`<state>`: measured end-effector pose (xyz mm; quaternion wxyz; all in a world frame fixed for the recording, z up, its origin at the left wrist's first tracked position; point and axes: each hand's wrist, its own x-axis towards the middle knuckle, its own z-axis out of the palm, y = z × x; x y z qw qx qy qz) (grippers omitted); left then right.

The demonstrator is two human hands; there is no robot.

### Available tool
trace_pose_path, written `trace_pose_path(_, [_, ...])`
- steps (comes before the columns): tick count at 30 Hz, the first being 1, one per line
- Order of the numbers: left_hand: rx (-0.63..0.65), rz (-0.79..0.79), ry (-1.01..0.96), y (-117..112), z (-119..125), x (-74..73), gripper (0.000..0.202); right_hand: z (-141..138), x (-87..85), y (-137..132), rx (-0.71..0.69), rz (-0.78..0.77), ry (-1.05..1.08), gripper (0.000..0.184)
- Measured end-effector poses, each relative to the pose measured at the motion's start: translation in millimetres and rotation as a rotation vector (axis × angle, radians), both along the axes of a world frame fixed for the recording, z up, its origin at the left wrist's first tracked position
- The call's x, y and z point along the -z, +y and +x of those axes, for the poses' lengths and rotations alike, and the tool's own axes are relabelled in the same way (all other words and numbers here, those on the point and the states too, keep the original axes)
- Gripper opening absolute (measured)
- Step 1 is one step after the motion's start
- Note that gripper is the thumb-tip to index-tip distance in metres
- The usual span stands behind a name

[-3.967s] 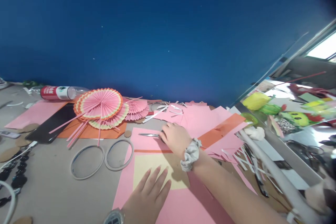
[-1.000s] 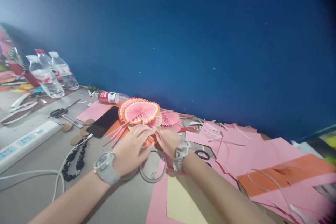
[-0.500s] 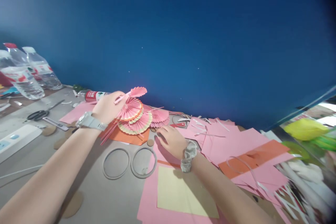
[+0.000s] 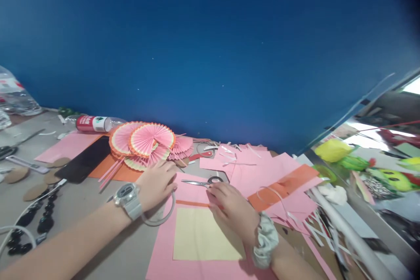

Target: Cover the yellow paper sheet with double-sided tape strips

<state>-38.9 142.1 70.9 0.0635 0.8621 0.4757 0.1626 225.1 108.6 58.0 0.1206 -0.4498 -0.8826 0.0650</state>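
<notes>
My left hand (image 4: 156,186), with a watch on the wrist, is low over the table, palm down and fingers apart. One thin grey ring (image 4: 159,224) shows partly beneath it. Just beyond its fingertips lie several pleated pink paper fans (image 4: 152,138) with orange and yellow edges, piled together. My right hand (image 4: 233,208), a pale scrunchie on its wrist, has its fingers closed at the black handle of a pair of scissors (image 4: 197,182). The blades point left over pink paper. Below the hands, a pale yellow sheet (image 4: 205,236) lies on a larger pink sheet (image 4: 160,253).
A black phone (image 4: 87,159) lies left of the fans, near a bottle (image 4: 92,123) on its side. Beaded strands (image 4: 47,216) and cardboard discs (image 4: 36,191) are at left. Pink sheets (image 4: 269,168) and an orange strip (image 4: 285,186) spread rightward. A blue wall (image 4: 210,52) stands behind.
My left hand has let go of a pink fan, which now rests on the pile, and has come down toward me. Scissors now show at my right hand. The view has turned right.
</notes>
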Motion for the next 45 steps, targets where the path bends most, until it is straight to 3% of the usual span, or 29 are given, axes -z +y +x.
trace_pose_path(5, [-0.110, 0.080, 0.091, 9.2, -22.0, 14.9, 0.036, 4.5, -7.3, 41.1, 0.067, 0.033, -0.026, 0.020])
trace_pose_path(9, [-0.203, 0.162, 0.152, 13.7, -33.7, 9.1, 0.048, -12.4, -10.6, 76.8, 0.074, 0.058, -0.070, 0.025])
trace_pose_path(13, [-0.296, 0.208, 0.212, 29.9, -52.7, -9.6, 0.052, -40.4, -6.0, 93.4, 0.062, 0.070, -0.113, 0.031])
trace_pose_path(21, [-0.378, 0.098, 0.287, 83.2, -90.7, -59.0, 0.030, -93.9, -2.9, 100.8, 0.073, 0.115, -0.147, 0.035])
trace_pose_path(25, [-0.439, 0.096, 0.285, 92.2, -93.8, -77.4, 0.030, -99.9, -11.8, 112.8, 0.097, 0.116, -0.137, 0.032])
trace_pose_path(29, [-0.447, 0.110, 0.274, 90.2, -93.4, -87.2, 0.030, -88.2, -22.9, 126.7, 0.163, 0.111, -0.050, 0.031])
trace_pose_path(33, [-0.425, 0.103, 0.270, 85.7, -93.2, -86.2, 0.030, -74.5, -32.3, 139.2, 0.259, 0.098, 0.050, 0.031])
trace_pose_path(38, [-0.368, 0.107, 0.273, 81.3, -94.0, -71.7, 0.032, -65.8, -44.6, 146.8, 0.327, 0.091, 0.124, 0.030])
trace_pose_path(45, [-0.254, 0.156, 0.313, 80.1, -96.8, -50.2, 0.030, -37.6, -54.7, 125.0, 0.173, 0.133, 0.139, 0.025])
